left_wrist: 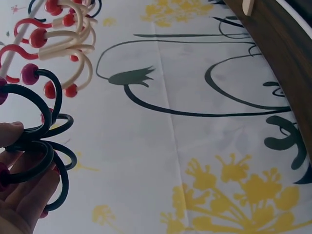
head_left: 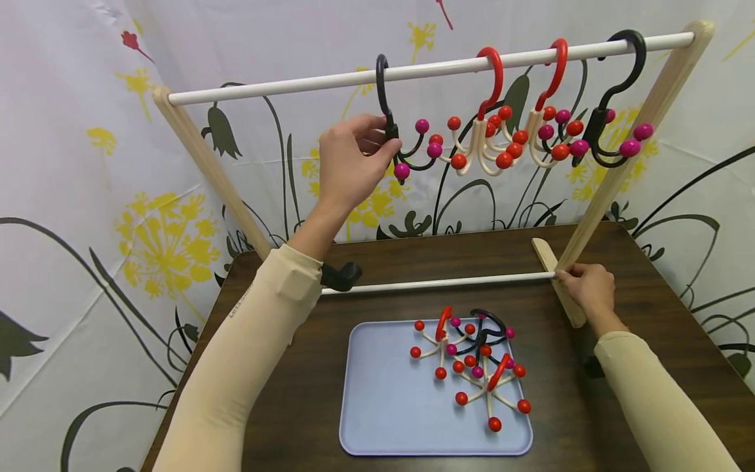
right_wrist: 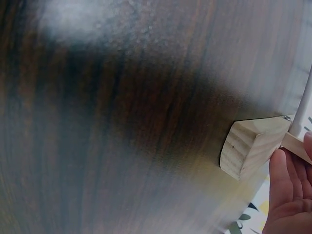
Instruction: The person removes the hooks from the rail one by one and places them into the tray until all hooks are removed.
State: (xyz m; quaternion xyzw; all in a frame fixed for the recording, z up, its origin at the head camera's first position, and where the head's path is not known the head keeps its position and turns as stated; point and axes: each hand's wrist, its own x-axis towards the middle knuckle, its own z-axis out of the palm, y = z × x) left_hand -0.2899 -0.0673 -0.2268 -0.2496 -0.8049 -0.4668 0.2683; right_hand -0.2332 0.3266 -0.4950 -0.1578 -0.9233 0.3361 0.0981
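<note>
My left hand (head_left: 356,160) pinches the neck of a black multi-arm hanger (head_left: 392,133) with pink ball tips. Its hook hangs over the white top rod (head_left: 307,83) of a wooden rack. In the left wrist view, the curved black arms (left_wrist: 41,129) spread around the fingers. Low on the right side, my right hand (head_left: 590,292) grips the base of the rack's wooden upright (head_left: 598,200), where it meets the foot. The right wrist view shows the fingers beside the wooden foot (right_wrist: 256,146).
Farther right on the rod hang two red-hooked hangers (head_left: 480,134) and another black hanger (head_left: 597,124). A lavender tray (head_left: 383,393) on the dark table (head_left: 295,393) holds red-hooked hangers (head_left: 489,388) and black hanger parts (head_left: 483,335). A white lower bar (head_left: 448,283) runs between the feet.
</note>
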